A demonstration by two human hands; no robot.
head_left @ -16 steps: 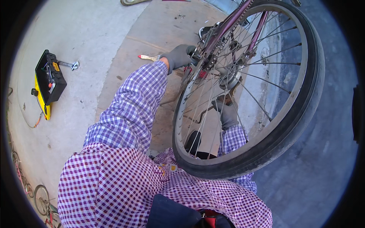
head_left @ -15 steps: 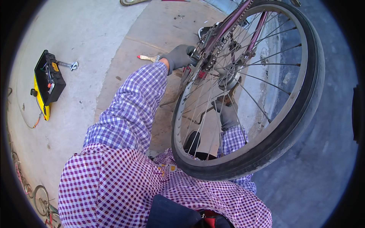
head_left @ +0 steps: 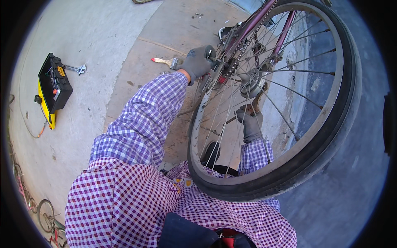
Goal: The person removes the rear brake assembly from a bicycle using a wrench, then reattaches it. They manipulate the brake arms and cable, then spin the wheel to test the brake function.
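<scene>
A bicycle wheel (head_left: 276, 187) with a black tyre and wire spokes stands tilted in front of me, in a purple bicycle frame (head_left: 254, 22). My left hand (head_left: 196, 63), in a grey glove, is closed at the axle end beside the chain (head_left: 244, 44). A bit of metal shows at its fingers, too little to name. My right hand (head_left: 250, 124), also gloved, shows behind the spokes below the silver hub drum (head_left: 253, 84). Its fingers are closed around a brown, worn piece (head_left: 255, 106) reaching toward the drum; its kind is unclear.
A paintbrush (head_left: 167, 62) with a red-tipped handle lies beside my left hand. Farther left are a black and yellow toolbox (head_left: 62, 89), opened, and an adjustable wrench (head_left: 76, 69). Other bicycles (head_left: 46, 217) stand at the lower left. A dark shoe (head_left: 223, 34) shows behind the frame.
The wheel appears slightly farther right and lower. My left hand has turned a little at the axle, and more of the paintbrush shows. My right hand stays closed behind the spokes.
</scene>
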